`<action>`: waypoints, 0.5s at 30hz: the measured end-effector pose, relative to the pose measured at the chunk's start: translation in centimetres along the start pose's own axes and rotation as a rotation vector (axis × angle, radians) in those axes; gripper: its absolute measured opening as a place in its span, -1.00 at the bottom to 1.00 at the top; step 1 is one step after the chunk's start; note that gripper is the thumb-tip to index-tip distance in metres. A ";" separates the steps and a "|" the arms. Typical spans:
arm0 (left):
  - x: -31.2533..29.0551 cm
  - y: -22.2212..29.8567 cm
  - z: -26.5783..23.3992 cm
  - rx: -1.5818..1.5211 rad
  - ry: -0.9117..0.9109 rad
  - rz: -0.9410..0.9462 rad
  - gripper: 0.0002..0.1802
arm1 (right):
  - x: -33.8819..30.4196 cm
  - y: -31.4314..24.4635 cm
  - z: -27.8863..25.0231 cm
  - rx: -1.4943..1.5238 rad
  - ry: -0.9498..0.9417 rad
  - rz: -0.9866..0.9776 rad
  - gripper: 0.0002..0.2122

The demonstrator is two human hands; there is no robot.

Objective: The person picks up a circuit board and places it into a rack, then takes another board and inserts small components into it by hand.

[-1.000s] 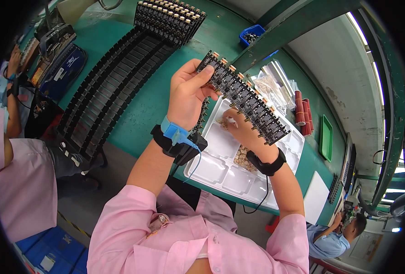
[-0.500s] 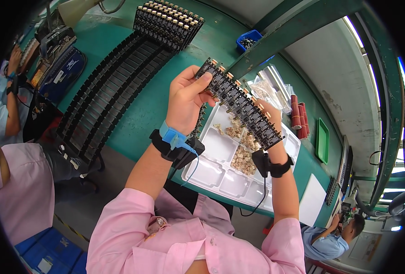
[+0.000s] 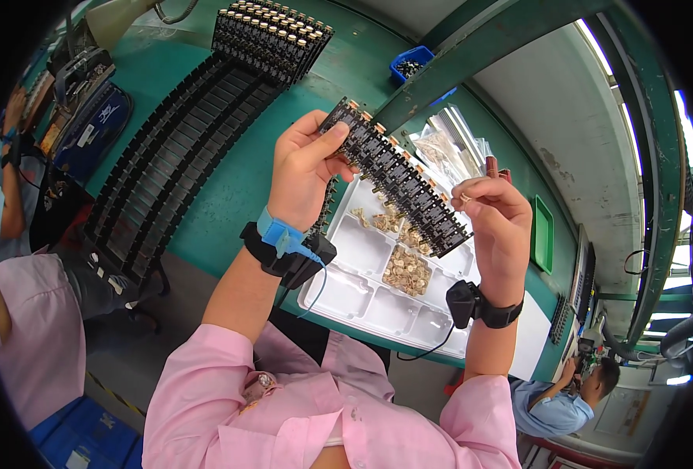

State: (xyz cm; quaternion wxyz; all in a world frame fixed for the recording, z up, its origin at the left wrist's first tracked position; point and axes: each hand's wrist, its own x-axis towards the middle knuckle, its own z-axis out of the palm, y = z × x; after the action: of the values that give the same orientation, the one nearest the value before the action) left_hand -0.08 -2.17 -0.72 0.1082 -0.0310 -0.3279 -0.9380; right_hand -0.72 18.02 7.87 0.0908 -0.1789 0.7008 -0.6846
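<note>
My left hand [image 3: 306, 168] is closed round the upper left end of a long black circuit board panel [image 3: 401, 178], thumb on its face. Small round copper-coloured parts stand in a row along the panel's far edge. My right hand [image 3: 501, 230] is beside the panel's lower right end, thumb and forefinger pinching a small tan-coloured part [image 3: 464, 198]; its exact kind is too small to tell. Beneath the panel lies a white compartment tray [image 3: 339, 293], with a heap of small tan and gold parts [image 3: 406, 270] in its middle compartments. The panel hides some of the tray.
A long black slotted rack [image 3: 178, 148] lies to the left, with several upright board panels [image 3: 272, 39] at its far end. A blue bin [image 3: 411, 62], plastic bags [image 3: 444, 148] and a green tray [image 3: 543, 233] are on the bench. A green beam crosses above; co-workers sit at both sides.
My right hand has come out from behind the panel to its right end, and a small tan part now shows in its fingertips. My left hand still holds the panel.
</note>
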 end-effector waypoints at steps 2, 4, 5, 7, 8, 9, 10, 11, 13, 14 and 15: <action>0.0 0.0 0.0 0.001 0.003 -0.002 -0.90 | 0.0 0.1 -0.1 0.014 -0.013 0.003 -0.89; 0.0 0.0 0.0 0.007 0.010 -0.004 -0.90 | 0.0 0.3 -0.5 0.069 -0.063 0.036 -0.90; 0.0 0.0 0.0 0.014 0.016 -0.007 -0.90 | 0.0 0.3 -0.7 0.096 -0.088 0.052 -0.91; 0.0 0.0 0.0 0.019 0.023 -0.009 -0.90 | 0.0 0.5 -0.9 0.097 -0.094 0.065 -0.91; 0.0 0.1 0.0 0.022 0.024 -0.011 -0.90 | 0.0 0.6 -1.0 0.098 -0.098 0.077 -0.92; 0.0 0.1 0.1 0.024 0.025 -0.012 -0.89 | 0.0 0.6 -1.0 0.099 -0.103 0.089 -0.92; 0.0 0.1 0.1 0.027 0.026 -0.014 -0.89 | 0.0 0.6 -1.0 0.099 -0.103 0.090 -0.92; 0.0 0.1 0.1 0.026 0.027 -0.014 -0.89 | 0.0 0.6 -0.9 0.121 -0.091 0.096 -0.91; 0.0 0.1 0.1 0.013 0.028 -0.010 -0.90 | 0.0 0.5 -0.7 0.166 -0.069 0.108 -0.89; 0.0 0.1 0.0 0.006 0.028 -0.008 -0.90 | 0.0 0.4 -0.6 0.166 -0.070 0.109 -0.89; 0.0 0.1 0.0 0.006 0.029 -0.007 -0.90 | -0.1 0.4 -0.6 0.157 -0.064 0.110 -0.88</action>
State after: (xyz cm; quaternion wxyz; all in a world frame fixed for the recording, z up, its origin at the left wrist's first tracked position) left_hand -0.04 -2.23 -0.66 0.1098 -0.0158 -0.3291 -0.9377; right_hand -0.93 18.59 7.49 0.1644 -0.1541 0.6506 -0.7252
